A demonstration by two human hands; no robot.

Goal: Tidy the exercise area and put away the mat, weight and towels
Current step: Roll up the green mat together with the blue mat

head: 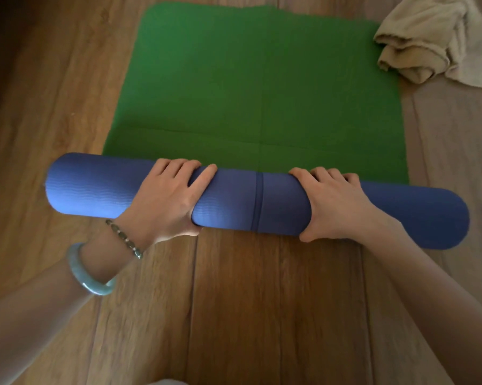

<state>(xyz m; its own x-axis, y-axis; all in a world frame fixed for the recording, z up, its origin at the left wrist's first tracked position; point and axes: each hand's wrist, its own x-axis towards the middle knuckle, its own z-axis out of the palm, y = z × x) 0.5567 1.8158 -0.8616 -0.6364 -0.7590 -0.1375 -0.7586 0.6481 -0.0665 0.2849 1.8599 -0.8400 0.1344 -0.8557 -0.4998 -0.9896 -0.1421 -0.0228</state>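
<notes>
hands: my left hand [162, 195] and right hand [334, 204] curl round the mat [248, 201] | mat: part-rolled on the floor [234, 301], green stretch flat beyond | risk: uneven pushing could skew the roll

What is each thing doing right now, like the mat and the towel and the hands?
Mat: partly rolled; blue roll near the person, green part flat on the floor.
Towel: crumpled on the floor by the mat's far right corner.
Left hand: grips the roll.
Right hand: grips the roll.
Bangle: on the left wrist.
</notes>
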